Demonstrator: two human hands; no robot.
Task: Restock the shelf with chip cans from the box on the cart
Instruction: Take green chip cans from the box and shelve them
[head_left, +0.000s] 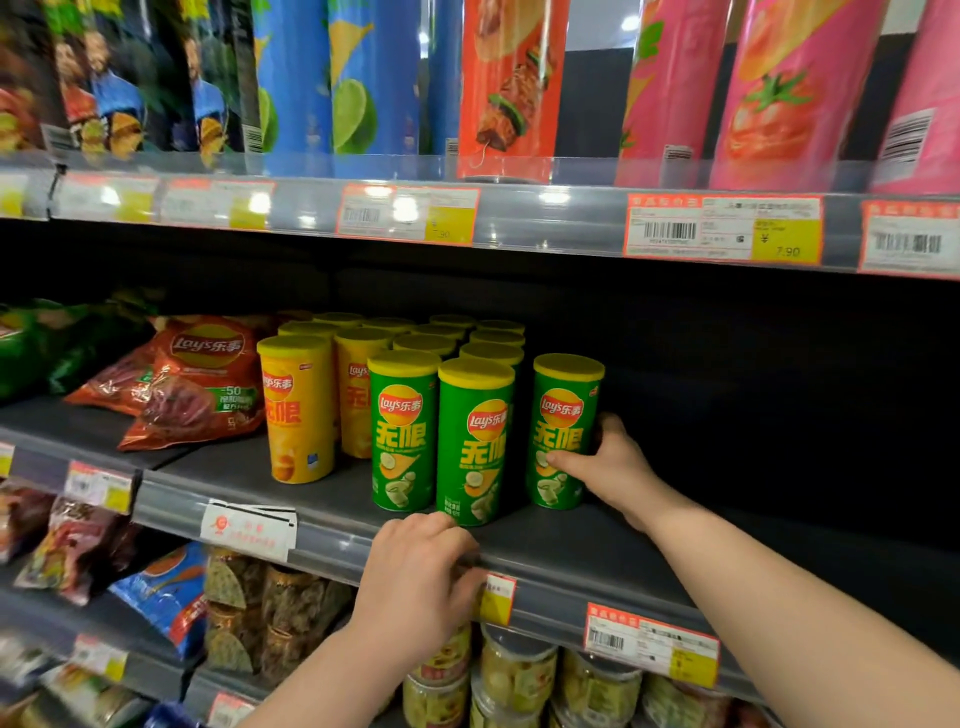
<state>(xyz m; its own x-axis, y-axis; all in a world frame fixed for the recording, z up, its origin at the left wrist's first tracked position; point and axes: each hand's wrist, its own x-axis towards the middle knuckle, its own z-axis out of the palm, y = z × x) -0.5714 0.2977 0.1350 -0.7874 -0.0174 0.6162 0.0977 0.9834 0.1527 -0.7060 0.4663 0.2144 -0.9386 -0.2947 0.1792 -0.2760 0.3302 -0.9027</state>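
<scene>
**Item 1.** Rightmost green can (563, 431): a glossy printed cylinder with a flat yellow plastic lid. It stands upright on the dark grey metal shelf (597, 551), long axis vertical, close to the front edge. A narrow gap separates it from its neighbours to the left.

**Item 2.** Right hand (610, 467): it comes in from the can's right side, low on the body. The grip is clasped on the can, thumb laid across the printed front and fingers wrapped behind. This hand is the nearer one and already has the can.

**Item 3.** Left hand (415, 571): it sits below and in front of the cans, fingers curled over the front rail (332, 540), a grey strip faced in clear plastic. It holds no can.

**Item 4.** Two matching green cans (402, 431): upright and side by side, with further yellow lids in rows behind them.

**Item 5.** Yellow cans of the same shape (298, 410): left of the green group.

**Item 6.** Crinkled red foil chip bags (197, 379): lying flat, further left.

**Item 7.** Tall slim tubes in blue, orange and pink (509, 88): on the shelf above.

**Note.** The shelf to the can's right is dark and bare. Judged from this, the can looks placed. What remains is likely a small nudge left into line, or letting go. The smooth wall should slide easily on the metal. Pushing low on the body keeps a narrow upright can from tipping. The box and cart are out of sight.
</scene>
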